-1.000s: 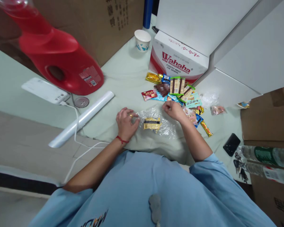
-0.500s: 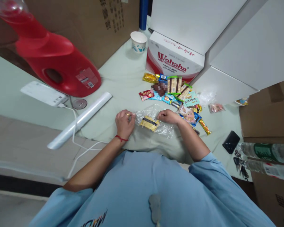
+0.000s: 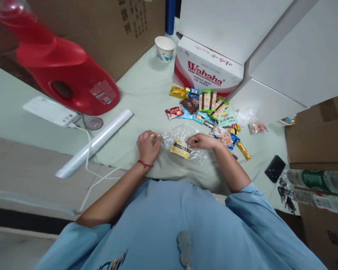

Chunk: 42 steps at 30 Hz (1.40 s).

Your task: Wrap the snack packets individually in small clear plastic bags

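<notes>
A sheet of clear plastic wrap point(image 3: 173, 132) lies crumpled on the cloth in front of me. My left hand point(image 3: 149, 147) is closed at its left edge, thumb and fingers pinching the film. On the wrap sits a small yellow snack packet point(image 3: 180, 149) with a dark band across it. The fingers of my right hand point(image 3: 201, 141) are pinched together at the packet's right corner. Just beyond that hand is a pile of wrapped snacks, among them green-edged wafer packs point(image 3: 207, 100), a pink-and-white packet point(image 3: 223, 135) and a red packet point(image 3: 174, 112).
A Wahaba-like printed carton point(image 3: 208, 71) and a paper cup point(image 3: 165, 48) stand behind the snacks. To the left are a roll of film point(image 3: 95, 142), a white power bank point(image 3: 51, 111) with a cable, and a red jug point(image 3: 70, 75). Bottles point(image 3: 315, 180) and keys point(image 3: 286, 197) lie right.
The yellow packet has shifted slightly right and toward me, turning a little, with my right hand moving down beside it. My left hand has stayed in place.
</notes>
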### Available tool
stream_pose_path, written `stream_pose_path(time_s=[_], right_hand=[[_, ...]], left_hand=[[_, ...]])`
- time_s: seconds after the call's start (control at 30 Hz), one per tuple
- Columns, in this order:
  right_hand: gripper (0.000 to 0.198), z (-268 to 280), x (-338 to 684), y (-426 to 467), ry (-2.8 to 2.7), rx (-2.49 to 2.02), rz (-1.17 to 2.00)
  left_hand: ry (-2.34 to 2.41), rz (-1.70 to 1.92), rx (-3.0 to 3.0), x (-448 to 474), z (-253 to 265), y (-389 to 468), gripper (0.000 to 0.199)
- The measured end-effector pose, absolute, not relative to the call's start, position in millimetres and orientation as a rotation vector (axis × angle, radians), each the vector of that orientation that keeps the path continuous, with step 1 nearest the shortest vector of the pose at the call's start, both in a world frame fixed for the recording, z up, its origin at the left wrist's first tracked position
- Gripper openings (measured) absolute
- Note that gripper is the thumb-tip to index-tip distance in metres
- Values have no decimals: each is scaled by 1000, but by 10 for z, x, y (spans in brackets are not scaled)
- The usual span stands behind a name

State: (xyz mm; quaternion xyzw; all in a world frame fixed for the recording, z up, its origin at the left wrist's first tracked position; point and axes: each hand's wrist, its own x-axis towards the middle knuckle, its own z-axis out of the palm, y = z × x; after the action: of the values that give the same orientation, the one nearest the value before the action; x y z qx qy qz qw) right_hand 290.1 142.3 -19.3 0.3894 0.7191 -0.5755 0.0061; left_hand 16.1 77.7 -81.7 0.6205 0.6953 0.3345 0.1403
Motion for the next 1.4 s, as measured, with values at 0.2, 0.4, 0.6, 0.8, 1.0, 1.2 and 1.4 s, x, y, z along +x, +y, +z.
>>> stream_pose_path(time_s=[0.2,0.4,0.6,0.8,1.0,1.2,1.4], right_hand=[[49,-115,2922,1207,2414,1766,-1557],[29,-1,2954,855,2596,1734,-1286],[14,-106,3038,912,2504,1785,-1482],[17,-295,3098,1032,2326,1918,-1630],[18,-382,3061,1059,2347,1994,-1547],[12,-325,3079,1111,2389,1903,-1380],[47,-188,2899,1383,2742,1860,-505]], left_hand=[[2064,961,1771,186,-835,829,28],[2079,965,1779,188,-874,875,28],[2088,981,1775,208,-867,957,29],[2121,986,1689,201,-813,1010,26],[2190,1224,1851,289,-381,592,31],[1525,879,2512,663,-333,278,29],[1520,719,2478,744,-487,377,31]])
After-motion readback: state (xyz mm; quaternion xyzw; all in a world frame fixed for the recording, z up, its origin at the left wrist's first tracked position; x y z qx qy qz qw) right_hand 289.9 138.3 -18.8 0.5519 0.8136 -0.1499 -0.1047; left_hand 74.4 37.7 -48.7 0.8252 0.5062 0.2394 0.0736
